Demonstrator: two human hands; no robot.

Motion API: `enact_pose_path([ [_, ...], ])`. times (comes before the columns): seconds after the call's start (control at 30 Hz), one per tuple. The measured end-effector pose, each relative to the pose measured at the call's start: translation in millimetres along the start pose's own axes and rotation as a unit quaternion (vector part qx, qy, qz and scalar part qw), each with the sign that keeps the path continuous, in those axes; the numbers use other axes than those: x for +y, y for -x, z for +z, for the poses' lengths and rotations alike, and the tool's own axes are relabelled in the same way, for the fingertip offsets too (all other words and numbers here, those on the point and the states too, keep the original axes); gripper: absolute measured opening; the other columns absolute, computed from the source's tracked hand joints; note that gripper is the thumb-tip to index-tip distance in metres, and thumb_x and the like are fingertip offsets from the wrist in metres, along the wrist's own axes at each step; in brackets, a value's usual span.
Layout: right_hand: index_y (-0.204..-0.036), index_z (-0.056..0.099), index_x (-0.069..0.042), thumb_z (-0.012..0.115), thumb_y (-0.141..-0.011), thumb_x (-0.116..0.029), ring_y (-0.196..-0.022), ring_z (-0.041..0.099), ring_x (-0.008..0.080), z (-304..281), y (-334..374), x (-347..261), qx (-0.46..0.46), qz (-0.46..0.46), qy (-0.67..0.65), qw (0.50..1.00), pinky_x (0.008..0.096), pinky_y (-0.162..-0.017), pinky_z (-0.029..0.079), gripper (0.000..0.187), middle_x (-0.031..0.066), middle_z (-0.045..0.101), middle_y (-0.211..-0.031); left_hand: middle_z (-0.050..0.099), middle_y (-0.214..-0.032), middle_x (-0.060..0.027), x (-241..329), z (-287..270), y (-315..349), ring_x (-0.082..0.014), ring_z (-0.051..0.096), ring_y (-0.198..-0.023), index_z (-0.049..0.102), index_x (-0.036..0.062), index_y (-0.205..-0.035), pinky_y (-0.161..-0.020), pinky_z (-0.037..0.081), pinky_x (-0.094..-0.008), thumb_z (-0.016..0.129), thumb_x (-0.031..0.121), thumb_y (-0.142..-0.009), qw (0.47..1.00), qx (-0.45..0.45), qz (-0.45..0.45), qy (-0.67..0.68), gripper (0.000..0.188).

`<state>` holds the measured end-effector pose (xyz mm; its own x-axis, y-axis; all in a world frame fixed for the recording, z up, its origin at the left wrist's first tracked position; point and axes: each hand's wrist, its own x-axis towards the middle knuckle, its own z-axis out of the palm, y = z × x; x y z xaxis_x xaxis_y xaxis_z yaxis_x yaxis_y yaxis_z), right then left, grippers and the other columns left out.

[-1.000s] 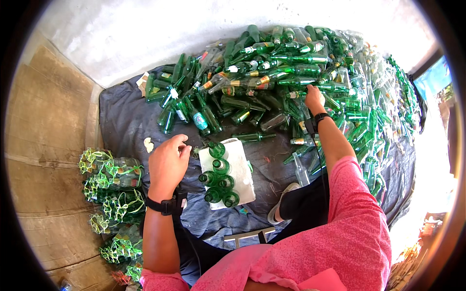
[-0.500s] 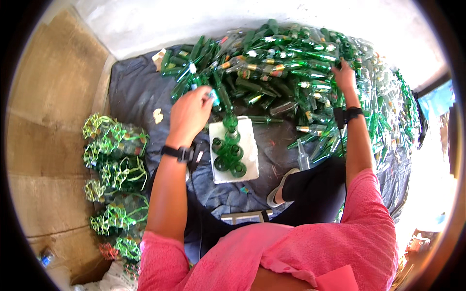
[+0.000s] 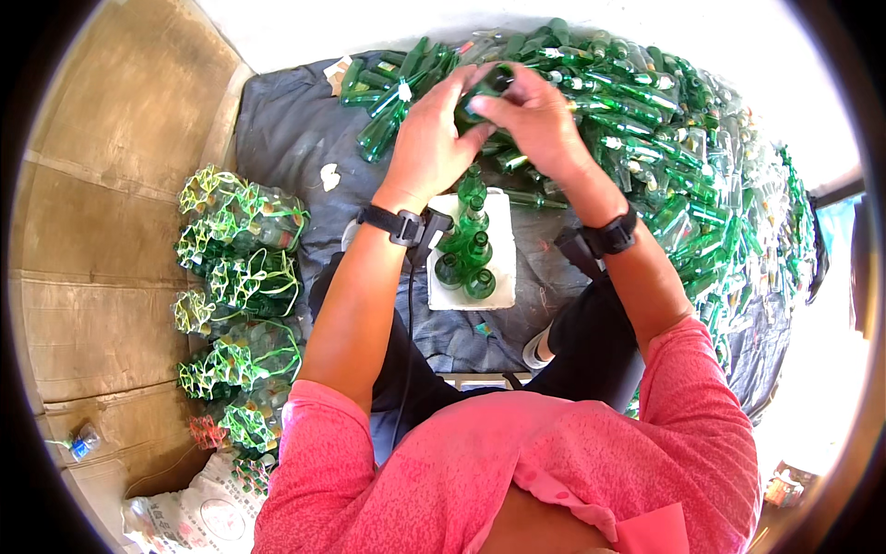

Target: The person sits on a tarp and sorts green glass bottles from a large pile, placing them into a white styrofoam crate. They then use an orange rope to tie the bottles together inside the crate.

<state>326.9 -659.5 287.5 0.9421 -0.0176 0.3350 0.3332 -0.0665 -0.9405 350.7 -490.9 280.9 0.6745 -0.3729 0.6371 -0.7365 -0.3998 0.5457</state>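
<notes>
Over the near edge of the bottle pile, my left hand point(image 3: 432, 138) and my right hand point(image 3: 546, 127) are closed around a dark green glass bottle point(image 3: 469, 103). Its ends are partly hidden by my fingers, and motion blurs it a little. Below my hands lies a white slab point(image 3: 503, 249) with several green glass bottles point(image 3: 478, 247) standing upright in a tight group, their round mouths facing up.
A large heap of green and clear bottles point(image 3: 637, 125) spreads along the back and right on a dark sheet point(image 3: 286, 129). At the left, bottle bundles tied with green strips point(image 3: 258, 277) stand beside brown cardboard point(image 3: 101, 249). A white printed sack point(image 3: 208, 508) lies at lower left.
My right hand has come from the heap at the right to meet my left hand, and a green bottle is now between them. My left hand has moved up and right.
</notes>
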Motion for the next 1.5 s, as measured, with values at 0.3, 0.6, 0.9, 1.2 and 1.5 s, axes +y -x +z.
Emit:
enact_pose_path([
  [0.3,-0.122,0.068,-0.003,0.073,-0.091,-0.02,-0.08,0.063,0.0111,0.2,-17.5,37.1,-0.055,0.023,0.119,0.991,0.0261,-0.073,0.052,0.036,0.005,0.072,-0.104,0.072,-0.102,-0.0225,-32.8,-7.3,13.3,-0.0412,0.068,-0.098,0.055,0.0022,-0.13,-0.082,0.053,-0.0468,0.075,0.016,-0.085,0.95,-0.119,-0.286,0.017,0.052],
  [0.6,-0.11,0.07,-0.005,0.066,-0.096,-0.018,-0.072,0.058,0.006,-74.5,29.4,36.2,-0.008,0.193,0.093,0.977,0.0212,-0.063,0.045,0.02,-0.002,0.068,-0.092,0.072,-0.102,-0.0226,-113.4,44.2,50.9,-0.0421,0.067,-0.102,0.068,0.0014,-0.108,-0.087,0.051,-0.0489,0.075,0.025,-0.085,0.936,-0.174,-0.304,-0.026,0.034],
  [0.9,-0.101,0.07,0.002,0.067,-0.089,-0.016,-0.068,0.065,0.0135,-122.0,35.1,65.1,-0.009,0.17,0.23,0.958,0.0287,-0.066,0.051,0.022,0.0062,0.067,-0.084,0.075,-0.097,-0.015,-129.1,56.2,72.7,-0.0299,0.07,-0.091,0.072,0.0014,-0.103,-0.08,0.051,-0.0405,0.081,0.025,-0.082,0.91,-0.204,-0.36,-0.026,0.033],
  [1.2,-0.1,0.071,0.0,0.066,-0.09,-0.018,-0.067,0.067,0.0157,-122.9,38.4,65.3,-0.04,0.148,0.273,0.95,0.0307,-0.066,0.054,0.021,0.0079,0.069,-0.08,0.074,-0.095,-0.0142,-123.5,58.3,78.9,-0.029,0.07,-0.089,0.071,0.0017,-0.102,-0.078,0.052,-0.0393,0.082,0.027,-0.079,0.902,-0.226,-0.364,-0.051,0.036],
  [1.5,-0.1,0.07,-0.001,0.066,-0.091,-0.018,-0.067,0.067,0.0155,-116.8,39.6,61.9,-0.05,0.154,0.281,0.946,0.0311,-0.067,0.054,0.02,0.0072,0.068,-0.079,0.075,-0.092,-0.0134,-137.0,68.7,84.8,-0.0289,0.071,-0.086,0.072,0.0029,-0.098,-0.076,0.053,-0.0387,0.084,0.028,-0.075,0.902,-0.23,-0.352,-0.1,0.036],
])
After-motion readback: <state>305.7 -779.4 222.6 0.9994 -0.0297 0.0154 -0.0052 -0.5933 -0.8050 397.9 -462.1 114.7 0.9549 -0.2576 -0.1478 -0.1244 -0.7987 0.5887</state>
